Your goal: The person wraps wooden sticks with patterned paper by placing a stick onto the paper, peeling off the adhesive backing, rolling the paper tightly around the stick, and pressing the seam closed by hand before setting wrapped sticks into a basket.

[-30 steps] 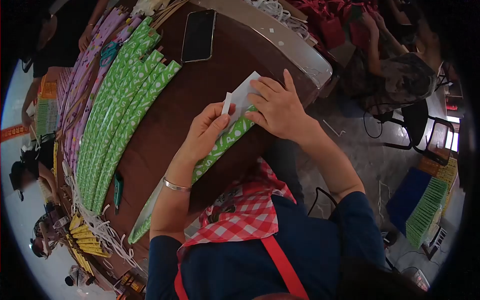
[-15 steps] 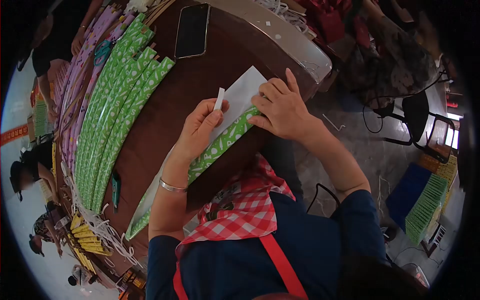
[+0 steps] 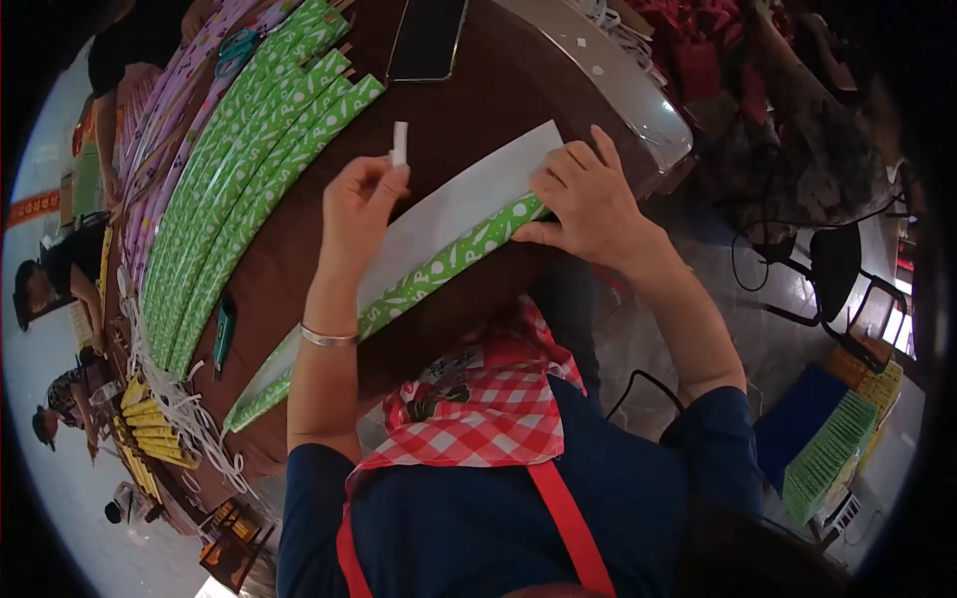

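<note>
My left hand is pinched on a short white strip, raised above the brown tabletop. Beneath that hand lies a long sheet of green patterned paper, its near edge folded over so that the white back shows along the far side. At the sheet's right end, my right hand grips the folded green edge between thumb and fingers, with the index finger raised. Left of my left hand, several long green patterned rolls lie side by side, with thin wooden ends poking out at the top.
A phone lies at the table's far side. Teal scissors rest on purple rolls. A green utility knife lies near loose white strips and yellow bundles. Other people are at the left. A chair stands at right.
My left hand has lifted up and left, away from the paper, with the white strip. More of the white back shows. My right hand keeps its hold. The whole view has shifted slightly.
</note>
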### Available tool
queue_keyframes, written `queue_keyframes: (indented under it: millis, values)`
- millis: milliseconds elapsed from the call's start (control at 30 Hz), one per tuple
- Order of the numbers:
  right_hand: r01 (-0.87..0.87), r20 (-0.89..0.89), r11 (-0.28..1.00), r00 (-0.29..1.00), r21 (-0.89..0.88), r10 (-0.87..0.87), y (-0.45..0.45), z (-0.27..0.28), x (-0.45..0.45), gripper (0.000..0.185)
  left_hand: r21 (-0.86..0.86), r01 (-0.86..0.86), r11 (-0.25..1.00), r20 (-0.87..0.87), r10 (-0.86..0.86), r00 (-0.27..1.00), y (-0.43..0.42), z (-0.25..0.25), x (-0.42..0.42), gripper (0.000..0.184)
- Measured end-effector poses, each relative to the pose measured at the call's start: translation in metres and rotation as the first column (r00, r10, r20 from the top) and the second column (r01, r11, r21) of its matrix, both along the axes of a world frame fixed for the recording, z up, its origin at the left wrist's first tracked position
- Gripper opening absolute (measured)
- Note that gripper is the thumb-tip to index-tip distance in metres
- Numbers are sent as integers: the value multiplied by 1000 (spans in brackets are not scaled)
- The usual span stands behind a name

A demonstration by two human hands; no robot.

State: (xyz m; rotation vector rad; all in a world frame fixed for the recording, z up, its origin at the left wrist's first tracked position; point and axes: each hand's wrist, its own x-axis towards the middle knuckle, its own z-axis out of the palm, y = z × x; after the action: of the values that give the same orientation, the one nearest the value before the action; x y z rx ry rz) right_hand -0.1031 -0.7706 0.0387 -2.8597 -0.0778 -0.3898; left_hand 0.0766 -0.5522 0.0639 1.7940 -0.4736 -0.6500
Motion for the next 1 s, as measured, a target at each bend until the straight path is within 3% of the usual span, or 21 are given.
queue_keyframes:
  millis: [33, 67, 100, 167, 200, 233, 300, 333, 400, 433, 567, 633, 667, 733, 800, 867, 933, 1000]
  values:
    - [-15, 5, 1000, 1000, 3, 15, 0, -1, 1, 55, 60, -84, 995, 135, 75, 988, 9, -3, 11, 18]
    - [-6, 33, 1000, 999, -8, 6, 1, -1, 2, 56, 137, -105, 985, 441, 34, 897, 18, -14, 23, 20]
    - [4, 61, 1000, 998, -20, -3, 1, -2, 1, 56, 138, -117, 983, 444, 44, 895, 25, -15, 30, 20]
    - [-4, 50, 1000, 999, -31, 5, -2, -2, 2, 56, 352, -150, 924, 733, -173, 658, 38, -13, 35, 20]
    - [1, 35, 999, 999, -39, 0, -1, -3, 2, 56, 409, -256, 876, 704, -124, 700, 35, 5, 23, 21]
    - [-18, 38, 999, 999, -31, 19, 0, -2, 3, 56, 415, -274, 867, 705, -116, 700, 37, 17, 14, 21]
    - [-6, 17, 999, 1000, -45, 6, -1, 5, 5, 53, 154, -236, 959, 900, -38, 434, 47, 35, -2, 26]
    - [-9, 76, 999, 997, -47, 13, 0, 6, 5, 51, 212, -93, 973, 849, -135, 512, 60, 42, -17, 29]
    - [-26, 48, 998, 998, -54, 28, -2, 9, 5, 50, 385, 151, 910, 573, -364, 734, 84, 49, -57, 30]
    - [-26, 17, 998, 999, -63, 27, -2, 10, 8, 49, 462, 157, 873, 621, -445, 645, 93, 46, -70, 34]
    - [-61, -24, 994, 998, -93, 59, -2, 15, 10, 43, 639, -114, 761, 647, -452, 614, 143, 16, -71, 38]
    - [-137, -9, 986, 991, -99, 137, 1, 24, 13, 41, 624, -79, 777, 668, -479, 569, 148, 9, -70, 36]
    - [-192, -6, 978, 981, -81, 193, 1, 29, 15, 39, 628, -118, 769, 674, -462, 576, 150, 11, -70, 36]
    - [-262, 5, 963, 965, -68, 263, 1, 30, 16, 38, 578, -22, 816, 651, -445, 615, 148, 17, -66, 34]
    - [-134, -127, 986, 984, -94, 122, -2, 30, 14, 40, 554, 6, 833, 659, -443, 608, 154, 24, -60, 33]
    - [-216, -58, 971, 976, -105, 211, -8, 42, 21, 37, 568, 97, 817, 563, -472, 679, 167, 39, -55, 34]
    - [-255, 68, 949, 960, -186, 272, -27, 48, 24, 35, 704, 99, 703, 390, -500, 773, 201, 55, -46, 33]
    - [-217, 15, 965, 975, -149, 222, -62, 43, 23, 32, 740, 25, 672, 446, -518, 730, 260, 59, -25, 28]
